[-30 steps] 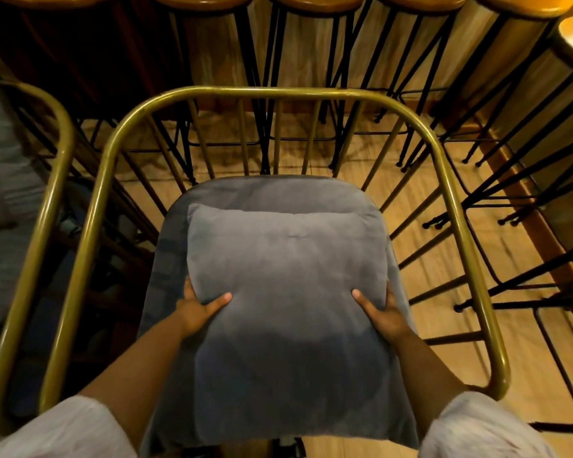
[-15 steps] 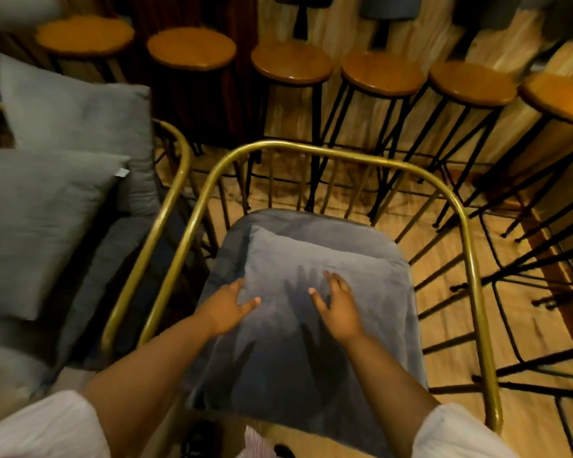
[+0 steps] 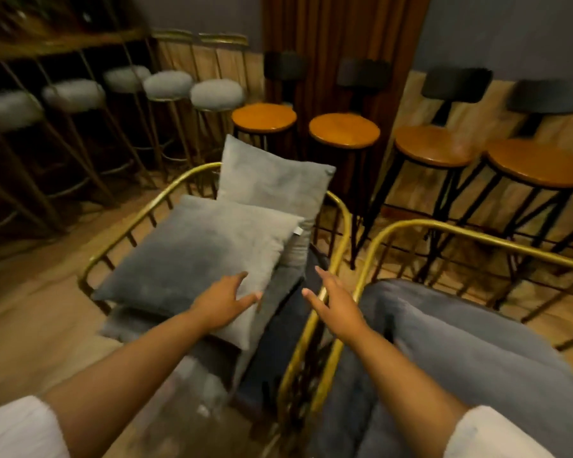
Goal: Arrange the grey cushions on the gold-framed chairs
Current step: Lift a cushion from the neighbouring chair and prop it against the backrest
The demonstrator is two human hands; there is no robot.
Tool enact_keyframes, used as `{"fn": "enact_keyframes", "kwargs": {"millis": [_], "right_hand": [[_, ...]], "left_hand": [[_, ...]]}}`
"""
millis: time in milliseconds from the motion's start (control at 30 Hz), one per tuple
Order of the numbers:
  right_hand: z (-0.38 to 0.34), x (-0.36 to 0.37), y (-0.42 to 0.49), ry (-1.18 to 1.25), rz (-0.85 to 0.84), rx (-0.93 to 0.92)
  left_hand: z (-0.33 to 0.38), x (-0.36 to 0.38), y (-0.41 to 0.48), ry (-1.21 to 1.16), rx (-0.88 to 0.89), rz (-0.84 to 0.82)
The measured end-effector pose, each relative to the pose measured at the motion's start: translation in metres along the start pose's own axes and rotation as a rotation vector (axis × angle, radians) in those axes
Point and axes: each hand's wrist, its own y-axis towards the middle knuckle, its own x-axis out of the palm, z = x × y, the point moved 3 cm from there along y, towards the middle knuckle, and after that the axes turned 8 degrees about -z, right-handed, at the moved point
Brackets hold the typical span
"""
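Two gold-framed chairs stand side by side. On the left chair (image 3: 139, 223) several grey cushions are piled: the top cushion (image 3: 192, 252) lies flat, and another cushion (image 3: 272, 180) leans upright against the chair back. My left hand (image 3: 224, 304) hovers open at the near right corner of the top cushion, touching or nearly touching it. My right hand (image 3: 333, 302) is open above the gap between the two chairs, holding nothing. The right chair (image 3: 460, 234) carries one grey cushion (image 3: 477, 355) flat on its seat.
Round wooden bar stools (image 3: 344, 130) with black legs line the back wall. Grey padded stools (image 3: 217, 94) with gold legs stand along the left. The floor is light wood. The two gold chair frames nearly touch between my arms.
My hands have left the cushion on the right chair and moved left toward the piled cushions. The view has swung up and to the left.
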Motion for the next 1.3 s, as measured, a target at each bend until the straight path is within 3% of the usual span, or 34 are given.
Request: {"fn": "enact_keyframes", "kwargs": {"millis": [233,367,733,900,1033,1300], "right_hand": [[-0.075,0.078,0.105,0.320,0.054,0.209],[-0.080,0.106,0.153,0.385,0.010,0.379],[-0.057,0.138,0.220,0.286,0.177,0.526],[-0.041,0.146,0.230,0.279,0.225,0.515],[-0.032,0.147,0.234,0.303,0.267,0.496],[-0.024,0.147,0.223,0.453,0.271,0.484]], "left_hand": [[-0.130,-0.099,0.057,0.117,-0.052,0.082],[-0.185,-0.121,0.105,0.135,-0.136,0.069],[-0.294,-0.128,0.208,-0.293,-0.359,0.007],[-0.308,-0.129,0.237,-0.457,-0.396,-0.038],[-0.309,-0.138,0.255,-0.643,-0.311,0.005],[-0.313,-0.132,0.253,-0.759,-0.321,0.072]]}}
